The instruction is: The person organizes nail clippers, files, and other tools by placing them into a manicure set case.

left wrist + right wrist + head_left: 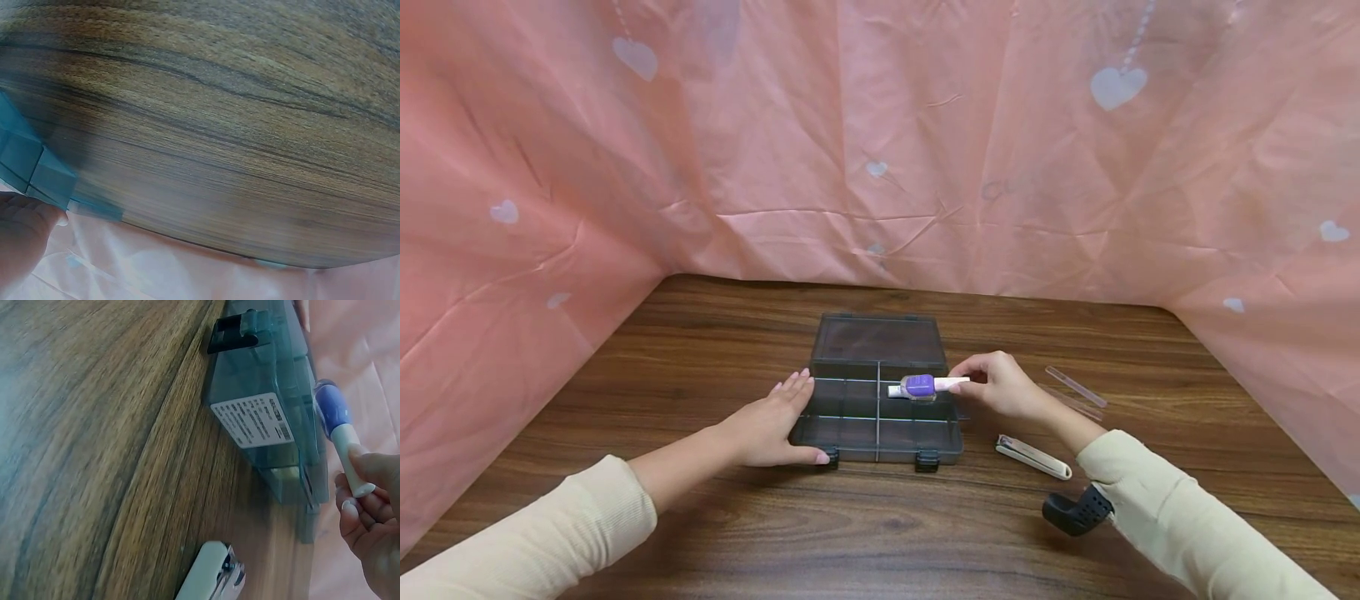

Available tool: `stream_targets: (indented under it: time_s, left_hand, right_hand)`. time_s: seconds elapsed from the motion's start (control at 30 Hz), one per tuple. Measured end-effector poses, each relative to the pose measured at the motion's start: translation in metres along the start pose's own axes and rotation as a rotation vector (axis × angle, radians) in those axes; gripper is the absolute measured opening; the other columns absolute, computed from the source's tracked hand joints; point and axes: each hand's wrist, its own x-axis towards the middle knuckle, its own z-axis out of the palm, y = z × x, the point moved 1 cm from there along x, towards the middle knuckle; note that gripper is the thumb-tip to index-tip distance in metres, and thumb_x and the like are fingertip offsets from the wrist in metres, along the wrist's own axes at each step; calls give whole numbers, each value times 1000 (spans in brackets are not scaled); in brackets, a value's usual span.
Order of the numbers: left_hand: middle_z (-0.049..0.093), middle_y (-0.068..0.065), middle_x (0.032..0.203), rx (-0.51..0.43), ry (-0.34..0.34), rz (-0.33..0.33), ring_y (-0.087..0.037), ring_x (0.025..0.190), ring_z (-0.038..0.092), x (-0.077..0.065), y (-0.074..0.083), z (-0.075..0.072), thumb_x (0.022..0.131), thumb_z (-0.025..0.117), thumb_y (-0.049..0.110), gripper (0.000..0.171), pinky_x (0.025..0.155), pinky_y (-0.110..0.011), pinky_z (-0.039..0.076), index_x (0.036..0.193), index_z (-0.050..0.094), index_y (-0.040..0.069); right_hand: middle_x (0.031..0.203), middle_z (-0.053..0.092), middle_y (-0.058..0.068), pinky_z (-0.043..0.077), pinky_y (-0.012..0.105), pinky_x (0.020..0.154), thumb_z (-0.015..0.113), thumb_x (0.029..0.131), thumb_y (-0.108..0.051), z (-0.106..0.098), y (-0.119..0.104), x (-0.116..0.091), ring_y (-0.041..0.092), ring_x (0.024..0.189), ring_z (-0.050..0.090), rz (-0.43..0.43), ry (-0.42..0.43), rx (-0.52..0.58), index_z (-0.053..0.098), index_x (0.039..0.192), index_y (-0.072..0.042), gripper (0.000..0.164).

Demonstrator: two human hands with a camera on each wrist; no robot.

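A bottle of purple nail polish (919, 386) is held sideways over the right half of a dark see-through divided box (842, 433). My right hand (1000, 383) pinches its long white cap (347, 450) between thumb and fingers. The box stands with its lid (880, 340) swung back, away from me. Against the box's left side rests my left hand (775, 421), fingers stretched along the edge and thumb by a front latch (832, 458). A small white piece (894, 391) shows at the bottle's left end; I cannot tell what it belongs to.
A nail clipper (1033, 457) lies on the wooden table (880, 533) to the right of the box. Beyond my right wrist lie thin clear strips (1077, 387). A pink curtain (880, 125) with hearts closes off the back and sides.
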Motion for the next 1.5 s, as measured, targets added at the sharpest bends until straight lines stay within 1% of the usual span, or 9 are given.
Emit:
stream_targets:
  time_s: [0.2,0.33,0.47,0.8,1.0,1.13,1.23,1.37,1.5]
  left_hand:
    - [17,-32,149,-6,-5,-7,-42,140,17,-1,0,-1,79,65,54,101,113,-52,22,139,24,-16]
    - [17,-33,148,-7,-3,-6,-43,140,17,-1,0,-1,79,65,54,101,113,-52,21,139,24,-16]
    - [18,-33,148,-9,0,-5,-43,140,17,-2,0,0,79,65,53,101,113,-52,22,139,24,-16]
    - [18,-32,149,-9,2,-8,-42,140,17,-2,2,0,79,65,54,101,113,-51,22,139,23,-16]
    - [18,-32,148,-3,5,-3,-43,140,17,-1,2,0,79,65,54,101,113,-52,22,139,24,-16]
    - [18,-32,148,-1,4,-2,-43,140,17,0,1,0,79,65,54,102,113,-52,22,139,24,-16]
    - [18,-32,149,0,2,-3,-42,140,17,0,1,1,79,65,55,102,113,-52,22,139,23,-16]
    - [17,-32,149,-3,-4,-8,-42,140,16,-1,1,1,79,64,55,102,113,-52,21,140,23,-16]
    - [16,-32,149,-7,-7,-10,-42,140,16,-1,2,1,79,64,55,101,113,-52,20,140,23,-15]
  right_hand:
    - [71,66,6,36,18,51,66,82,-3,6,-3,8,5,58,43,-32,-55,-48,71,86,3,8]
    - [67,63,3,34,18,50,67,82,-5,10,-6,14,4,56,41,-27,-79,-70,71,84,2,8]
    - [67,63,3,35,17,50,68,81,-5,15,-8,19,5,57,41,-20,-99,-88,71,83,2,8]
    - [77,70,7,39,18,55,69,81,-6,22,-17,24,9,65,47,-15,-149,-166,72,83,1,8]
    - [81,69,8,44,21,60,68,81,-6,20,-17,23,12,73,56,-66,-154,-242,74,83,0,9]
    - [82,69,9,47,22,62,67,81,-3,19,-16,20,17,76,62,-124,-135,-246,74,85,1,9]
    - [82,70,11,48,21,61,66,81,-1,18,-15,16,14,72,62,-162,-97,-224,73,86,3,10]
    - [84,69,12,47,19,58,65,82,0,16,-17,9,7,67,56,-150,-26,-163,72,88,5,11]
    - [87,69,11,49,22,60,66,82,-1,13,-19,-3,11,72,58,-126,67,-139,71,91,3,11]
